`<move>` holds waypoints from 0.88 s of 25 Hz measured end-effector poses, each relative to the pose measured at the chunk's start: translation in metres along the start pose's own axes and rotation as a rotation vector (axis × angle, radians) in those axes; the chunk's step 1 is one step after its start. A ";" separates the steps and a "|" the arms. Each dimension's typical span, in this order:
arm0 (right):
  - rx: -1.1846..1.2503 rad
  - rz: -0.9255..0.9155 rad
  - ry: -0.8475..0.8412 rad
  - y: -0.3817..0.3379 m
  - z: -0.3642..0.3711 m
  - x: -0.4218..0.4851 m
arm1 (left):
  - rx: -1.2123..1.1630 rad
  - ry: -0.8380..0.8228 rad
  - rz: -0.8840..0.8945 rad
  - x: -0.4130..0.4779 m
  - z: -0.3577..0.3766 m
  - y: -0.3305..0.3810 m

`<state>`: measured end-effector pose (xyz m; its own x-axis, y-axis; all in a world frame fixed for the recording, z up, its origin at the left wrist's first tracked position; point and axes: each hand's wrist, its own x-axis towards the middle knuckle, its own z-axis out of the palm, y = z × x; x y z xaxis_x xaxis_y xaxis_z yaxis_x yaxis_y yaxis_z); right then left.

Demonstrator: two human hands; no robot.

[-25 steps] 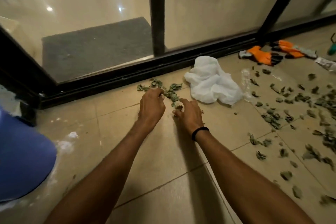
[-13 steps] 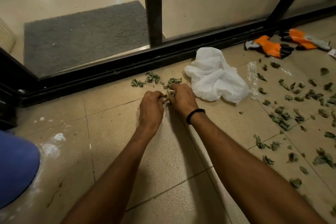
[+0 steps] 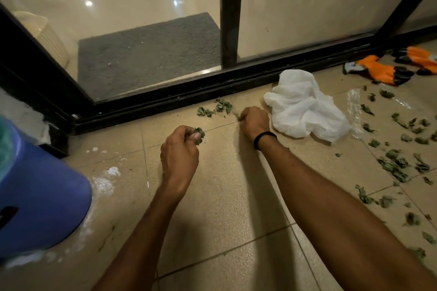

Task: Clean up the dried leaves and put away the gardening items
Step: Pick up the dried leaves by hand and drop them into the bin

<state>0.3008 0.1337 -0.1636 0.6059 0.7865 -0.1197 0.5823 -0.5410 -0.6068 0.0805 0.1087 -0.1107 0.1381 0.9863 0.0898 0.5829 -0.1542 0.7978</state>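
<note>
Both forearms are reaching forward and down over the tiled floor, with the hands apart from each other. The left hand is hovering just above the tiles, knuckles up and fingers curled in, gripping a small clump of dried leaves that is sticking out past the thumb. The right hand is lying farther forward, low on the floor, its fingers closed and pinching a pale scrap of leaf at their tips; a black wristband is circling its wrist.

A small leaf cluster is lying on the floor just beyond the right hand, close to the black door track. A crumpled white plastic bag is sitting just beside the right hand, on its right. Beyond the bag, a clear plastic wrapper is lying flat, and many scattered leaves are spreading over the tiles toward the right edge. Two orange gardening gloves are lying near the track at the far right. A blue container is standing at the left edge, and a grey doormat is showing behind the glass.
</note>
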 end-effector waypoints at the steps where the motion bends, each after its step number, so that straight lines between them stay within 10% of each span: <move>1: -0.031 0.022 -0.008 -0.001 0.003 -0.001 | -0.022 0.009 0.006 -0.002 -0.014 0.005; 7: 0.308 0.072 0.030 -0.052 -0.010 -0.081 | -0.082 0.138 0.047 -0.021 -0.120 0.043; 13: 0.819 -0.464 -0.182 -0.260 -0.042 -0.182 | 0.133 0.621 0.060 -0.032 -0.278 0.054; 17: 0.657 -0.795 -0.340 -0.367 -0.004 -0.249 | 0.419 0.585 -0.299 -0.031 -0.349 -0.011; 22: 0.448 -0.693 -0.421 -0.349 0.034 -0.267 | 0.391 0.505 -0.370 -0.044 -0.344 -0.032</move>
<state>-0.0824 0.1227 0.0534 -0.0976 0.9822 0.1606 0.4241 0.1870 -0.8861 -0.2196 0.0899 0.0647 -0.4537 0.8696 0.1947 0.7755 0.2776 0.5670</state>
